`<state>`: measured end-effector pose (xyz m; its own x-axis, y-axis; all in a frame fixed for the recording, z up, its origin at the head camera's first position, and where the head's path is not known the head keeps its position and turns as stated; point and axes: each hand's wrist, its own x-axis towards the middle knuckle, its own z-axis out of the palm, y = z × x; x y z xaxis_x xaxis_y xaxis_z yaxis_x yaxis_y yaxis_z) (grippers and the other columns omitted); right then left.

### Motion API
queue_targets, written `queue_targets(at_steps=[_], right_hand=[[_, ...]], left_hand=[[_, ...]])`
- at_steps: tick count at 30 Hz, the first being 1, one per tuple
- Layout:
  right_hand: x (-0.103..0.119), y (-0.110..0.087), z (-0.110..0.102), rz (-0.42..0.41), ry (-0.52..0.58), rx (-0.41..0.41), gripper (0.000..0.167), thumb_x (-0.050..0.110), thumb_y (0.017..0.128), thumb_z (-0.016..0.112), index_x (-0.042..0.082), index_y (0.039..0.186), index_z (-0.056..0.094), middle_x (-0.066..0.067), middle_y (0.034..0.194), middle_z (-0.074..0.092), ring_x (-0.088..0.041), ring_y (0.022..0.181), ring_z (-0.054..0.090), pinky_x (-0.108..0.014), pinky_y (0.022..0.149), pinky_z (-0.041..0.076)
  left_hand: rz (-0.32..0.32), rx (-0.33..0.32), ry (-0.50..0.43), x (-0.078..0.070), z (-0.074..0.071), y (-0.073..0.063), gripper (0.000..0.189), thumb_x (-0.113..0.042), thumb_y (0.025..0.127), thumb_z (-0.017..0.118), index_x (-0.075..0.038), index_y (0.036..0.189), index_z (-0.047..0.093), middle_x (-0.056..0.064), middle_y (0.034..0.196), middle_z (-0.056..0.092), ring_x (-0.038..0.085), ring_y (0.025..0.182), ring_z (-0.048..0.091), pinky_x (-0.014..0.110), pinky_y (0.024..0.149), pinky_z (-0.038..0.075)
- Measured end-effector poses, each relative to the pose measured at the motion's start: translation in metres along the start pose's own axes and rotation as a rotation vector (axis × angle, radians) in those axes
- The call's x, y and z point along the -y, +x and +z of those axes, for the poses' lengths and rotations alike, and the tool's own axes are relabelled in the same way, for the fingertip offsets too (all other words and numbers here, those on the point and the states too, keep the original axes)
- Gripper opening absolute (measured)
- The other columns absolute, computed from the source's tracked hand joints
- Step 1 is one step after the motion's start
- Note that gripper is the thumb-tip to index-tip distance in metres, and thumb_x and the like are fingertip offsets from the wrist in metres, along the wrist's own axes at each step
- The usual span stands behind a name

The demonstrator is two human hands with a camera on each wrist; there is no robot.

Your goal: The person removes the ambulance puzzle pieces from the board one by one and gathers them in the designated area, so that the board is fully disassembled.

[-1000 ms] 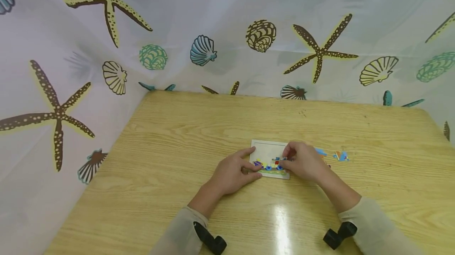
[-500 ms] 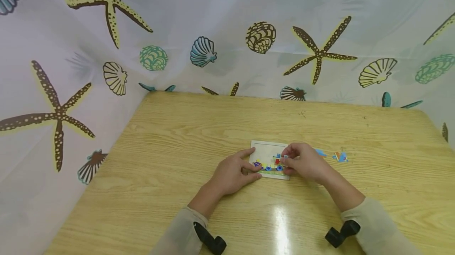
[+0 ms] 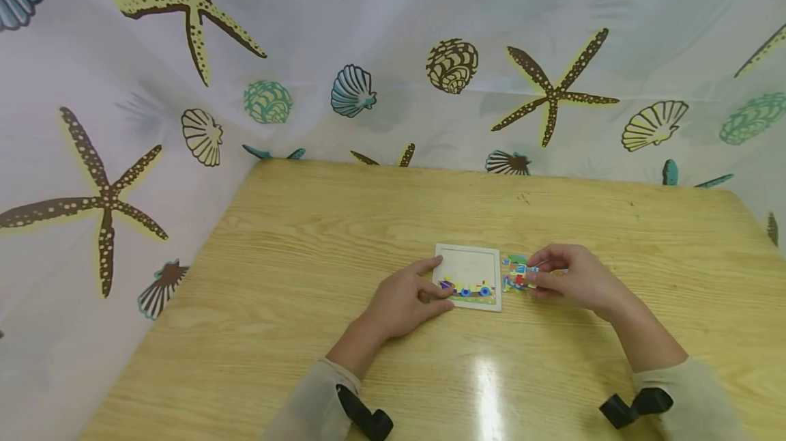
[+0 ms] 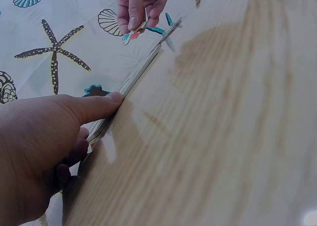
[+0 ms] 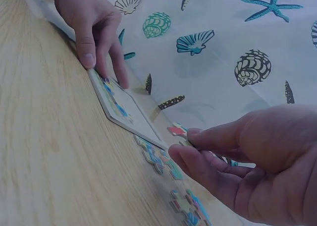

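A jigsaw puzzle board (image 3: pixel 468 265) with a pale rim lies on the wooden table. Along its lower part a row of colourful fitted pieces (image 3: pixel 485 292) shows a train picture; the upper part is bare. My left hand (image 3: pixel 398 299) rests on the board's left side, thumb along the near edge (image 4: pixel 141 70), a finger over the fitted pieces. Right of the board, my right hand (image 3: pixel 574 280) pinches a puzzle piece (image 5: pixel 177 130) with a red patch between thumb and fingers, raised above the loose pieces (image 3: pixel 516 259). Its fingers cover part of the piece.
Several loose puzzle pieces (image 5: pixel 149 154) lie by the board's right edge, others (image 5: pixel 188 206) farther right, partly behind the right hand in the head view. A curtain (image 3: pixel 405 38) printed with starfish and shells hangs along the table's back and left sides.
My right hand has lifted the red-patched puzzle piece off the board and moved right, over the loose pieces. The board's right side is now uncovered. My left hand has stayed in place.
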<state>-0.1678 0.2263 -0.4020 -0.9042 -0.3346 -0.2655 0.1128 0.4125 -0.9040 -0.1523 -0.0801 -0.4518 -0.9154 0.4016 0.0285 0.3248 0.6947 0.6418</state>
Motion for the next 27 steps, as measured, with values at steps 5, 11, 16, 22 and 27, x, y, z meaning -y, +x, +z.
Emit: queue_targets(at_steps=[5,11,16,22,27], right_hand=[[-0.008,-0.004,-0.014,0.018,-0.052,0.009,0.032,0.007,0.096,0.065,-0.009,0.123,0.057,-0.014,0.101,0.059,-0.015,0.086,0.068,-0.032,0.079,0.061],[-0.012,-0.006,-0.034,0.014,-0.088,0.074,0.032,0.011,0.097,0.065,-0.008,0.121,0.058,-0.016,0.100,0.061,-0.021,0.087,0.071,-0.034,0.078,0.061],[-0.017,-0.010,-0.049,0.029,-0.131,0.067,0.030,0.013,0.097,0.065,-0.008,0.118,0.059,-0.014,0.098,0.061,-0.021,0.085,0.071,-0.033,0.077,0.061],[-0.023,-0.014,-0.061,0.051,-0.173,0.070,0.029,0.013,0.096,0.067,-0.008,0.115,0.060,-0.012,0.095,0.061,-0.017,0.082,0.066,-0.032,0.075,0.061],[-0.026,-0.018,-0.067,0.067,-0.185,0.068,0.029,0.011,0.096,0.066,-0.010,0.116,0.059,-0.012,0.095,0.062,-0.017,0.081,0.068,-0.031,0.074,0.061]], left_hand=[[-0.007,0.003,-0.008,-0.001,0.001,0.001,0.027,-0.041,0.088,0.075,-0.021,0.107,0.080,-0.001,0.155,0.047,0.030,0.139,0.048,0.048,0.106,0.047],[-0.014,-0.004,-0.006,-0.001,0.000,0.000,0.027,-0.040,0.088,0.075,-0.021,0.107,0.080,-0.001,0.155,0.047,0.030,0.140,0.048,0.048,0.107,0.046],[-0.012,-0.008,-0.014,-0.001,0.000,-0.001,0.026,-0.039,0.088,0.076,-0.020,0.106,0.080,0.000,0.154,0.047,0.031,0.140,0.047,0.049,0.107,0.046],[-0.016,-0.002,-0.017,-0.001,0.001,0.000,0.026,-0.040,0.088,0.076,-0.020,0.105,0.081,-0.001,0.154,0.047,0.031,0.141,0.046,0.048,0.108,0.045],[-0.026,0.000,-0.033,-0.002,0.001,0.001,0.026,-0.040,0.087,0.077,-0.020,0.103,0.081,-0.002,0.155,0.047,0.030,0.142,0.045,0.049,0.109,0.044]])
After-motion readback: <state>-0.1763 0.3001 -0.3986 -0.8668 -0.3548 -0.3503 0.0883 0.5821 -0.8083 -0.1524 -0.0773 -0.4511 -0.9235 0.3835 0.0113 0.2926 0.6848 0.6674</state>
